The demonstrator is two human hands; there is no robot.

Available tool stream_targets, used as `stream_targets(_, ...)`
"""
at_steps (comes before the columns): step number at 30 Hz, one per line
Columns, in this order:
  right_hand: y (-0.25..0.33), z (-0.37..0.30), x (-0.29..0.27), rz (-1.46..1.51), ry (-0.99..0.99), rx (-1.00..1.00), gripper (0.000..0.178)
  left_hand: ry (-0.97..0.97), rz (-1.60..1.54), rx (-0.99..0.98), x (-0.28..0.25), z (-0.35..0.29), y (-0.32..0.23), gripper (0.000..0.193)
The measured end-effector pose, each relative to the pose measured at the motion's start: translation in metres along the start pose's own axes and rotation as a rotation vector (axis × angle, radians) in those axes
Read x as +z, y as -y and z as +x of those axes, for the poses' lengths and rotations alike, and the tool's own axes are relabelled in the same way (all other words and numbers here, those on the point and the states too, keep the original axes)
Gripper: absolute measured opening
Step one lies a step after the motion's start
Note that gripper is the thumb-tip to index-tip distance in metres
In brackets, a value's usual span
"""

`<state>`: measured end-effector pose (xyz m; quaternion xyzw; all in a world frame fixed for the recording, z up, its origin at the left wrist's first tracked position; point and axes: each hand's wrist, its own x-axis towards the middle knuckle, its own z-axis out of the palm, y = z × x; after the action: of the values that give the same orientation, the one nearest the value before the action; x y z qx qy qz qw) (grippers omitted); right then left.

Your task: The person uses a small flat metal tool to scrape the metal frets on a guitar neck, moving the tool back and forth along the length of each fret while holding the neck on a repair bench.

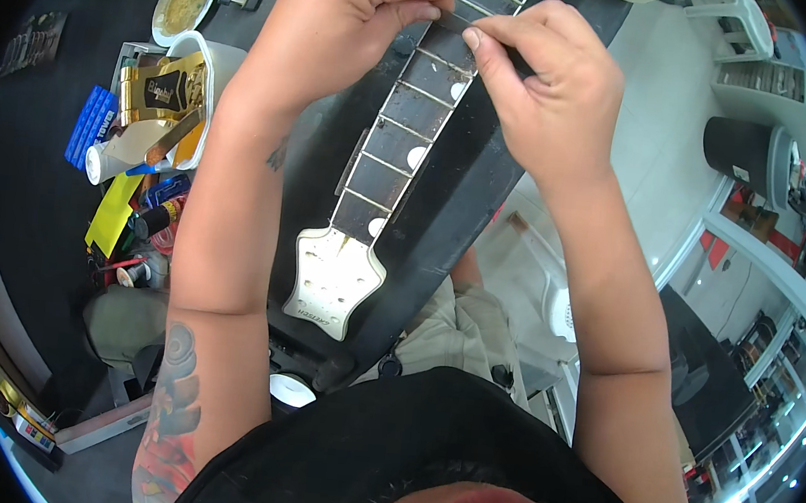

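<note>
Pinching close together at the dark fretboard (413, 111), both hands (346, 31) (563, 93).

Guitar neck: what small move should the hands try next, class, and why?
Perhaps lower the left hand and right hand evenly toward the fretboard, since both are pinched near its opposite edges; anything held between them is unclear.

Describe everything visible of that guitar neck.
The guitar neck has a dark, speckled fretboard, metallic-looking frets, white edge inlays and a drilled pale headstock, no tuners visible. It slants over the black bench, headstock at the near end. Left hand and right hand pinch close over its far part; contact is unclear.
</note>
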<state>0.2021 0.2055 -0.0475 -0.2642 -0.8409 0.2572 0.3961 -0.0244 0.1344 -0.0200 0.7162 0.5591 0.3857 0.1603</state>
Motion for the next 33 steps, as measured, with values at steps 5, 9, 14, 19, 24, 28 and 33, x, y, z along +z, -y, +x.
stream_targets(5,0.014,-0.01,-0.003,0.042,0.077,-0.084,0.009,0.074,0.074,0.038,-0.009,-0.017,0.001,0.016)
stream_targets(9,0.002,0.003,0.001,-0.017,0.025,-0.031,0.012,-0.014,0.007,-0.006,0.0,-0.003,0.006,0.015)
stream_targets(14,0.012,-0.004,-0.002,-0.008,0.076,-0.073,0.013,0.095,0.009,-0.029,-0.011,-0.028,0.001,0.017)
stream_targets(19,0.003,0.002,0.003,-0.018,0.019,0.002,0.011,-0.04,-0.095,-0.032,0.005,-0.011,0.019,0.018)
stream_targets(24,0.014,0.0,0.001,-0.014,0.088,-0.078,0.013,0.051,-0.042,-0.027,-0.008,-0.02,0.012,0.016)
stream_targets(28,0.007,0.008,0.003,-0.068,0.044,-0.031,0.012,-0.054,-0.003,0.038,0.001,-0.008,0.019,0.017)
stream_targets(33,0.018,-0.003,0.004,0.023,0.101,-0.072,0.01,0.051,-0.147,-0.09,-0.007,-0.031,0.013,0.014)
